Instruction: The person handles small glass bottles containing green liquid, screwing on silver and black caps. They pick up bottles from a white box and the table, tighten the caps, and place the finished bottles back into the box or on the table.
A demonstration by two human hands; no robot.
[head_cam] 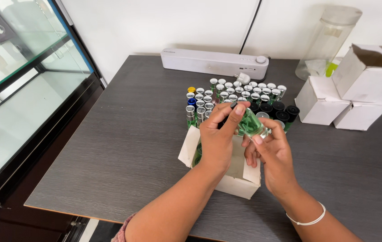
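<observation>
Hands meet over an open white box (240, 177) at the middle of the dark table (124, 148). From the head camera, the left hand (218, 139) pinches the top of a small green glass bottle (250, 124), seemingly at its cap, though the fingers hide it. The right hand (274, 154) cradles the bottle from below, fingers curled around it. Rows of capped bottles (233, 96) stand just behind. Judging by this, the cap is being handled; next comes a steady grip and a careful turn.

Clear glossy glass bottle (252, 124), matt cardboard box (238, 179), dark woodgrain table (124, 148)
</observation>
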